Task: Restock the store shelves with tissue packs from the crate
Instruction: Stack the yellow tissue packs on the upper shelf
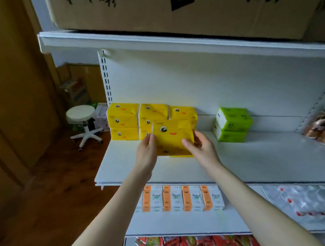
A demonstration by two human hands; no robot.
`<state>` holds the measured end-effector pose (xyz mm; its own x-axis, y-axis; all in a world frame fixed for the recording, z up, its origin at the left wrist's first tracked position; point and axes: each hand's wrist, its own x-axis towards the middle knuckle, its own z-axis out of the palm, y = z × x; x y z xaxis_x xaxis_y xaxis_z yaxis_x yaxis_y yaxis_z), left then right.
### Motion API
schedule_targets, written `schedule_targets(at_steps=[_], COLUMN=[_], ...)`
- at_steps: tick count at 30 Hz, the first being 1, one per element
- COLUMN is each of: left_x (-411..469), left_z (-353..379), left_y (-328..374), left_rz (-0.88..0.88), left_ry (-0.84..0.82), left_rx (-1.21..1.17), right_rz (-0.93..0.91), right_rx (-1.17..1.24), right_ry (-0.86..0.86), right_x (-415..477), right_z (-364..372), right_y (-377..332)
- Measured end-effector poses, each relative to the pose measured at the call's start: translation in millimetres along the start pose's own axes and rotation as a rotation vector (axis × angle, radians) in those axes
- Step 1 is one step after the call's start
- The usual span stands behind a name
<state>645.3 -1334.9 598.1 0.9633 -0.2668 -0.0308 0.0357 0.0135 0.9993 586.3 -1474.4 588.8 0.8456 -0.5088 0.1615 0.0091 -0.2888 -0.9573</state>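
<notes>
A yellow tissue pack (173,139) with a cartoon face stands on the white middle shelf (255,161), in front of stacked yellow tissue packs (123,121) at the shelf's back left. My left hand (146,152) grips the pack's left side and my right hand (201,147) grips its right side, thumb on the front. Two green tissue packs (233,124) are stacked farther right on the same shelf. The crate is out of view.
A big cardboard box (170,8) sits on the top shelf. Brown wrapped goods (323,128) lie at the shelf's right end. Orange-and-white Facial packs (181,197) and clear-wrapped rolls (305,199) fill the shelf below. A white stool (82,122) stands on the wooden floor at left.
</notes>
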Motion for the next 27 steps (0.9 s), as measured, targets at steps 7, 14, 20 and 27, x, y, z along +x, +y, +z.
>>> schedule_targets(at_steps=[7,14,20,27], left_x=[52,73,82,80], left_z=[51,53,55,65], left_y=[-5,-55,-73,-71], left_rz=[0.009,0.055,0.078,0.089], left_ry=[-0.179,-0.265,-0.162,-0.186], left_rx=[0.06,0.225,0.475,0.399], right_rz=[0.124,0.26,0.356,0.419], right_rx=[0.045,0.059,0.131,0.107], right_ry=[0.21,0.17,0.196,0.168], right_x=[50,69,76,88], right_z=[-27,-17,-11,-7], right_y=[15,50,60,63])
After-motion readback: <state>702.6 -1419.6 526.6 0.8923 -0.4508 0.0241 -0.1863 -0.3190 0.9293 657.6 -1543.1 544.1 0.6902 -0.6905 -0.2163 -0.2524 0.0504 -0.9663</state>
